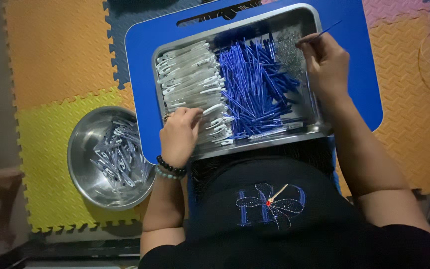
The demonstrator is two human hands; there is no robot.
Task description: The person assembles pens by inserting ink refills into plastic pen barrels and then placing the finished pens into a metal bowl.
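A steel tray (pixel 310 15) rests on a blue lap table (pixel 362 74). It holds a stack of white pen barrels (pixel 190 74) on the left, a heap of thin blue refills (pixel 252 84) in the middle and a small pile of tiny metal springs (pixel 290 52) at the right. My left hand (pixel 179 135) lies on the near end of the white barrels, fingers curled on one of them. Over the springs, my right hand (pixel 326 62) pinches a single blue refill (pixel 329 29) that points up and to the right.
A round steel bowl (pixel 78 154) with several assembled white and blue pens sits on the floor at the left. Foam puzzle mats in orange, yellow, blue and pink cover the floor (pixel 55 50). My lap in dark clothing fills the bottom.
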